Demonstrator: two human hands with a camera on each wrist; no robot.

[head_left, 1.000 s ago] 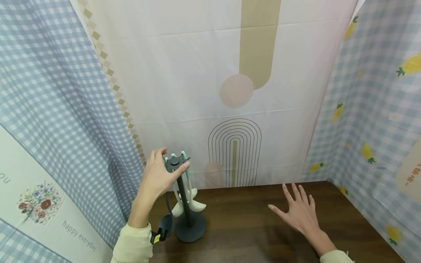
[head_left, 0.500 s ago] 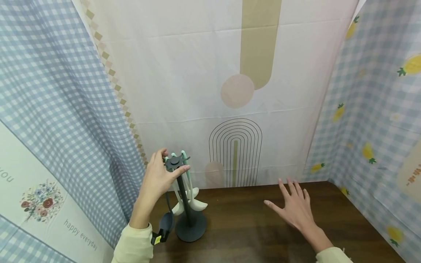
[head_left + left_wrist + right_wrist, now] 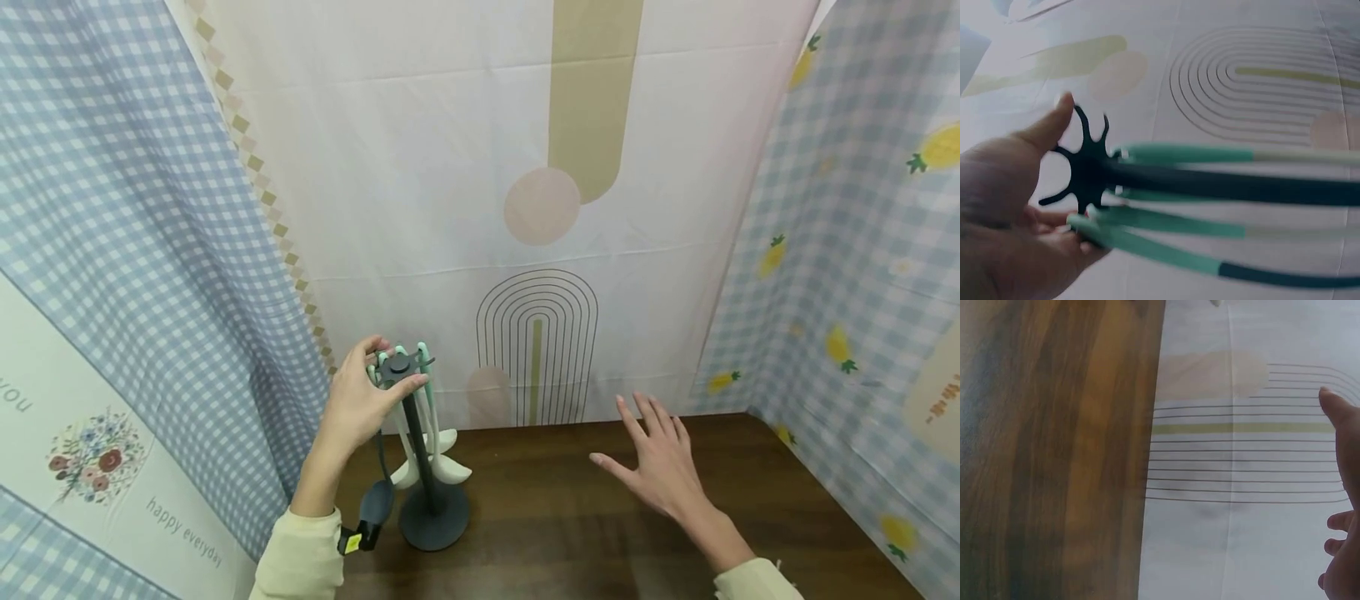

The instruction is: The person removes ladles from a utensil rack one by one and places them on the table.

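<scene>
My left hand (image 3: 358,398) grips the hooked top (image 3: 399,365) of a dark utensil stand (image 3: 422,454), thumb on the near side and fingers behind. In the left wrist view, the thumb meets a hook tip and the curled fingers lie by the green handle ends. Several utensils hang on the stand, among them cream-headed ones (image 3: 450,469) and a dark spoon (image 3: 377,502) on the left. The spoon's green handle (image 3: 1154,250) runs close to the fingers. My right hand (image 3: 660,462) holds nothing, its fingers spread above the table; its thumb and fingertips show in the right wrist view.
The stand's round dark base (image 3: 435,518) is on a brown wooden table (image 3: 540,508). A pale printed cloth (image 3: 420,183) hangs behind the table. Blue checked cloths hang at the left (image 3: 187,250) and at the right (image 3: 840,275).
My right hand has moved left and a little farther away. The left hand stays at the stand's top, where the hooks and handle ends have shifted slightly; the dark spoon hangs slightly farther left.
</scene>
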